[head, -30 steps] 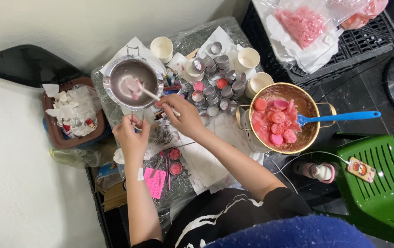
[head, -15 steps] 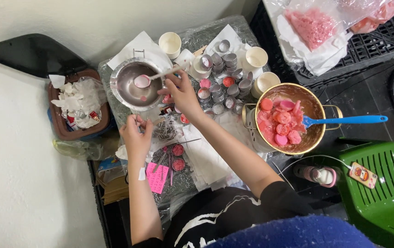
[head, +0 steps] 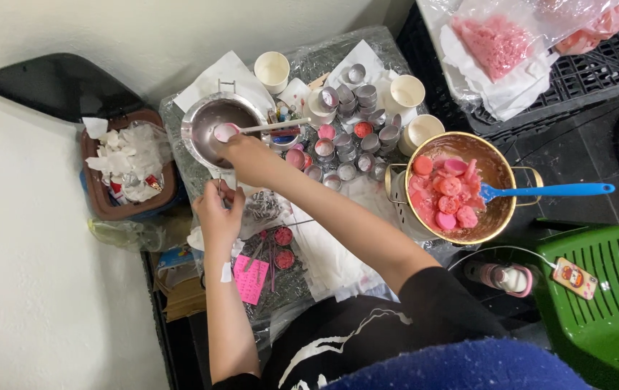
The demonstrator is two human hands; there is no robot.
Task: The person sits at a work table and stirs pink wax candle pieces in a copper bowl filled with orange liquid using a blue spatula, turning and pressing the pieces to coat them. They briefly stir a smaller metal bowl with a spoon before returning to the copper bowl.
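The right hand reaches over the table, fingers closed round something small at the rim of the steel bowl; what exactly it grips I cannot tell; a white spoon lies across the bowl right beside those fingers, its scoop carrying pale pink stuff over the bowl's dark inside. The left hand sits nearer the body, fingers pressed together, pinching a thin metal pin that stands up just below the bowl. Right of the bowl, a crowd of small metal cups, some filled pink or red, packed close; three cream paper cups ring them at the far side. Further right, a brass pot heaped with pink discs, a blue spatula resting in it with the handle pointing right. Packages now: a clear plastic bag of pink crumbs lies on a black crate at top right; a small orange and white tag, oblong, rests on the green stool; a bright pink paper slip lies under the left forearm; at far left a brown bin stuffed with white tissue and clear wrap, a black lid leaning behind it.
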